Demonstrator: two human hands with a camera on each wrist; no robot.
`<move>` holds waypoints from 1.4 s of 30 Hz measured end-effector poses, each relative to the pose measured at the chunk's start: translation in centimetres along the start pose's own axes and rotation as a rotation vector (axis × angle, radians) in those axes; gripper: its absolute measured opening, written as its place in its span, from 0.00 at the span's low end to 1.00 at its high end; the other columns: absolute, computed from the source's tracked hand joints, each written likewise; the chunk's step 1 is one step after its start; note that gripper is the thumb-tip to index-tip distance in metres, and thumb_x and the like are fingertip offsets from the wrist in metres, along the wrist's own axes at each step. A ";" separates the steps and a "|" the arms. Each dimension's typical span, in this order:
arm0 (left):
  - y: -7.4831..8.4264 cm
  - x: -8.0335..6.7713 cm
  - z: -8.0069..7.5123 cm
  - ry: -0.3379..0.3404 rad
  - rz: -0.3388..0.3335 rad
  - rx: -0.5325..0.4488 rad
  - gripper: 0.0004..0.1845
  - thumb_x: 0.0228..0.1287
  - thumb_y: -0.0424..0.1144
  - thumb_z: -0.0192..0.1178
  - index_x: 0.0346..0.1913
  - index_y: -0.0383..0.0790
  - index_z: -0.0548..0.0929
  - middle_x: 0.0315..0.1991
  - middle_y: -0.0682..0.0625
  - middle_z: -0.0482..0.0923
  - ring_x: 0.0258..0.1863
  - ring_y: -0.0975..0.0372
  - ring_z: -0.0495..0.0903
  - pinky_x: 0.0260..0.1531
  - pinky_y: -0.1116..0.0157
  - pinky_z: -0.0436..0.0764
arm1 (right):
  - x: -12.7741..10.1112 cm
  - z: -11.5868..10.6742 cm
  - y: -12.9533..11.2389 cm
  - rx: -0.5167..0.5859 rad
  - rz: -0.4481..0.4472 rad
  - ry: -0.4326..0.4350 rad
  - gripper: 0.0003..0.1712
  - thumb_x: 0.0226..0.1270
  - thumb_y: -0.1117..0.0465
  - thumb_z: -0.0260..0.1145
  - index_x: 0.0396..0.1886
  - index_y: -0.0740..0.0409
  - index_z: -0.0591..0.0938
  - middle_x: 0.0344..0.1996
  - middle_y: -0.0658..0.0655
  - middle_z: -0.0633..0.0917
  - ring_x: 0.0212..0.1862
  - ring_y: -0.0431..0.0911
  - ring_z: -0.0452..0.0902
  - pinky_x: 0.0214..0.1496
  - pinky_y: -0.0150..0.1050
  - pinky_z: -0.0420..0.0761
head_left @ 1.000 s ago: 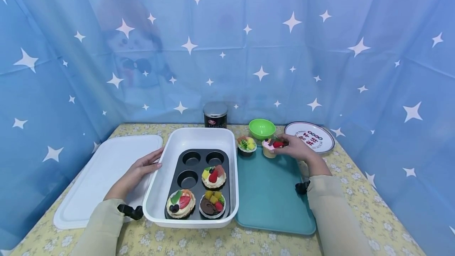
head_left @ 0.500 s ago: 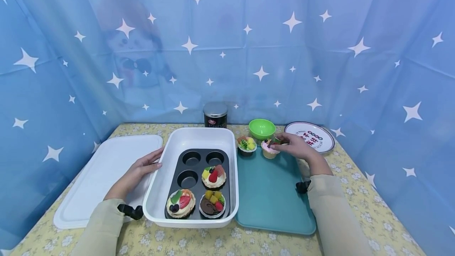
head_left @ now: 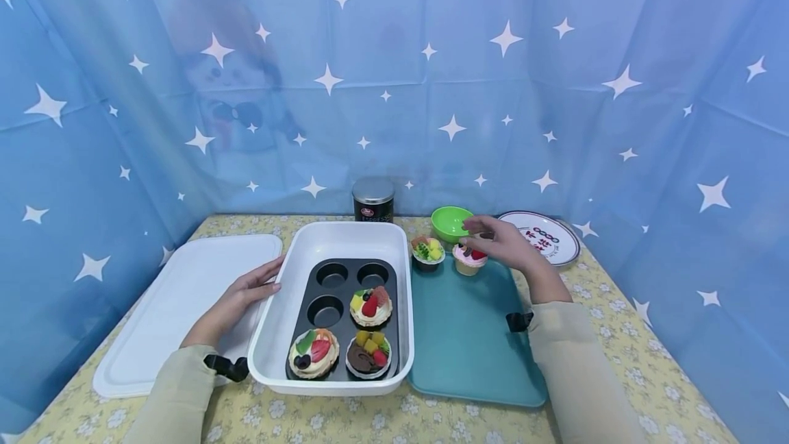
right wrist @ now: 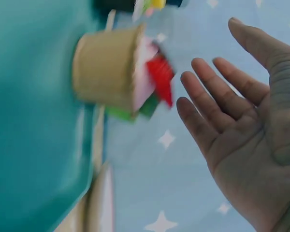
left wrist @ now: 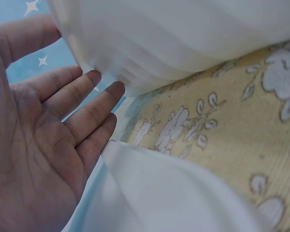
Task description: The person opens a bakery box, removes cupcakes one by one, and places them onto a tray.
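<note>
Nearest me, the white tub point(head_left: 280, 334) is sitting on the flowered tablecloth point(head_left: 370, 423) with a dark muffin tin point(head_left: 327, 310) laid flat inside it. Three fruit-topped cakes point(head_left: 314, 352) are filling the near cups, while the three far cups are standing bare.

The left hand point(head_left: 237, 300) is lying against the tub's left wall, fingers point(left wrist: 87, 104) straight and spread, holding nothing. The left wrist view is showing the fingertips touching the white plastic, so I take it the hand is steadying the tub so it does not slide. Beside that hand the white lid point(head_left: 179, 293) is resting flat on the cloth, out of the way.

To the right of the tub, touching its side, the teal tray point(head_left: 468, 341) is lying with most of its surface bare. At its far edge two cakes are standing upright: a dark-cupped fruit cake point(head_left: 428, 252) and, just beside it, the pink cupcake point(head_left: 467, 260) in a tan paper cup.

The right hand point(head_left: 508, 245) is hovering just above and behind the pink cupcake, fingers point(right wrist: 217, 108) wide and relaxed, gripping nothing; the right wrist view is showing clear space between palm and cup.

Farther back, a green bowl point(head_left: 452, 221), a printed plate point(head_left: 551, 237) and a dark tin can point(head_left: 372, 201) are waiting along the starry blue curtain point(head_left: 394, 74).
</note>
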State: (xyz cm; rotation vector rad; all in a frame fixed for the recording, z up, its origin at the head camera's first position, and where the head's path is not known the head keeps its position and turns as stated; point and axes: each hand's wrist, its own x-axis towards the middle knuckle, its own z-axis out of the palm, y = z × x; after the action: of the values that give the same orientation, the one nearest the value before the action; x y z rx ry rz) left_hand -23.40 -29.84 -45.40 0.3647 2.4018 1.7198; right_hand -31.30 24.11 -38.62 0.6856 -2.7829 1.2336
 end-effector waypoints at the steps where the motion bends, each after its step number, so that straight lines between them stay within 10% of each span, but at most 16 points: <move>1: 0.0 0.0 0.0 0.000 0.000 0.000 0.38 0.73 0.48 0.58 0.81 0.51 0.56 0.79 0.46 0.54 0.77 0.45 0.52 0.71 0.40 0.54 | 0.1 0.2 -0.6 -0.002 -0.025 -0.008 0.33 0.71 0.45 0.67 0.68 0.56 0.75 0.62 0.63 0.80 0.64 0.61 0.74 0.64 0.58 0.73; 12: -0.4 0.2 0.1 -0.001 0.004 -0.005 0.38 0.73 0.47 0.58 0.80 0.48 0.56 0.78 0.46 0.56 0.77 0.46 0.54 0.70 0.43 0.57 | 0.7 4.0 -5.9 -0.042 -0.248 -0.130 0.26 0.70 0.49 0.69 0.63 0.53 0.79 0.57 0.58 0.83 0.61 0.57 0.78 0.61 0.58 0.76; 29: -0.3 0.1 0.0 0.002 -0.010 -0.006 0.37 0.73 0.48 0.57 0.81 0.50 0.56 0.79 0.46 0.55 0.77 0.46 0.54 0.70 0.41 0.58 | 0.0 9.7 -10.2 -0.067 -0.295 -0.455 0.29 0.68 0.46 0.70 0.65 0.50 0.77 0.60 0.53 0.81 0.64 0.53 0.75 0.65 0.55 0.74; 42: -0.2 0.1 0.1 0.007 -0.022 -0.011 0.37 0.73 0.47 0.57 0.81 0.53 0.56 0.79 0.48 0.55 0.77 0.47 0.53 0.71 0.41 0.56 | 0.0 12.0 -10.5 -0.188 -0.366 -0.489 0.32 0.68 0.45 0.69 0.66 0.55 0.75 0.40 0.44 0.80 0.45 0.46 0.78 0.49 0.40 0.78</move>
State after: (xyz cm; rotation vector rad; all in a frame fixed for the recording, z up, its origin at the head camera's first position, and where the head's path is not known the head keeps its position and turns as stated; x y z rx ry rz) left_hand -23.54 -29.79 -45.63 0.3306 2.3917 1.7271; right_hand -25.23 9.39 -39.56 1.5698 -2.8678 0.8073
